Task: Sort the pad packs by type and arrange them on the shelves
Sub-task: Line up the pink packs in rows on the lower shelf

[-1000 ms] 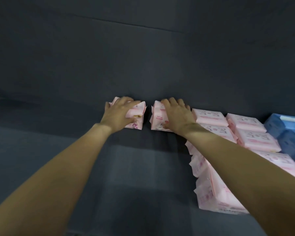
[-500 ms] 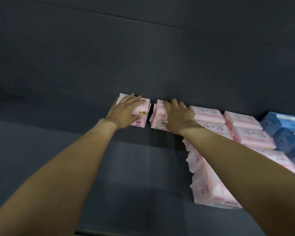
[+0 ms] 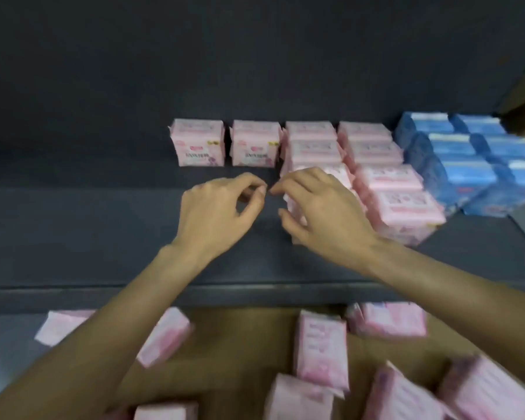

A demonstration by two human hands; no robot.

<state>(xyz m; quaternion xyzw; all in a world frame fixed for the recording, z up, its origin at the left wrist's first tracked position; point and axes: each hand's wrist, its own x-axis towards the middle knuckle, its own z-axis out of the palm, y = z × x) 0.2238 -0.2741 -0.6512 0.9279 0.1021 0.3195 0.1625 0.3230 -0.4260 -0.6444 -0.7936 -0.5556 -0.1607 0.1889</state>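
1. Both hands have withdrawn from the two pink packs [image 3: 225, 142] at frame centre, now standing alone on the shelf [image 3: 73, 237].
2. Left hand [image 3: 219, 213] and right hand [image 3: 322, 213]: loosely curled, holding nothing.
3. Right: pink rows [image 3: 376, 165] and blue packs [image 3: 467, 159] are shelved.
4. Bottom: loose pink packs [image 3: 320, 350] remain unsorted.

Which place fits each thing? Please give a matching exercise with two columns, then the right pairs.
1. blue packs
2. two upright pink packs
3. loose pink packs
4. left hand

A. below the shelf, in front
B. right end of the shelf
C. over bare shelf, holding nothing
D. left end of the pack row

Pairs: 1-B, 2-D, 3-A, 4-C
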